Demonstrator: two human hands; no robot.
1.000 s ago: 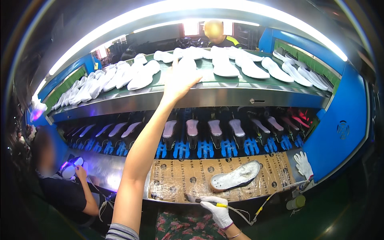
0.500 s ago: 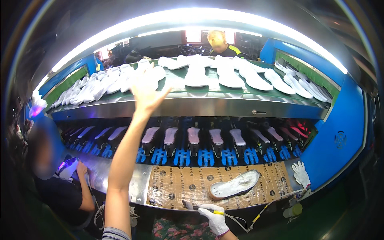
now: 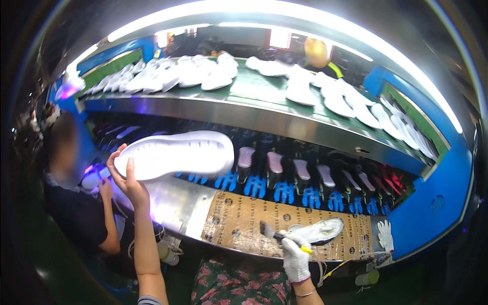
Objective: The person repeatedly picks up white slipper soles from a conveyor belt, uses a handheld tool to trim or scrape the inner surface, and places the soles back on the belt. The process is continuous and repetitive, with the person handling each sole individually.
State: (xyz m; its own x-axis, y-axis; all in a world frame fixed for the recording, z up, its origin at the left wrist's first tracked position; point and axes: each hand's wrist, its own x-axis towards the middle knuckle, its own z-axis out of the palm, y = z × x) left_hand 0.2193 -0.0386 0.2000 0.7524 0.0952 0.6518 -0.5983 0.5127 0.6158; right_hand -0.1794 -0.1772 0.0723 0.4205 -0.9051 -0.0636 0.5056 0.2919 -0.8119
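My bare left hand (image 3: 133, 184) grips a white shoe sole (image 3: 180, 155) by its left end, thumb on top. The sole is raised in front of the lower rack, its hollow side with a row of small slots facing me. In a white knit glove, my right hand (image 3: 296, 259) is closed round the dark handle of a brush (image 3: 267, 230), with a yellow part near its back end. The brush's bristles are over the cardboard sheet (image 3: 239, 223). Just beyond that hand, a sole-shaped shoe piece (image 3: 323, 231) with a whitish face and dark edge lies on the cardboard.
Many white soles (image 3: 300, 86) lie on the green upper belt (image 3: 254, 91). Below, a row of lasts (image 3: 275, 162) stands above blue clamps (image 3: 284, 193). A spare glove (image 3: 385, 235) lies at the right. At the left sits a co-worker (image 3: 76, 213); another person is behind the belt.
My left hand has come down from the upper belt with a white sole. My right hand has raised the brush over the cardboard. The whole view has shifted and tilted.
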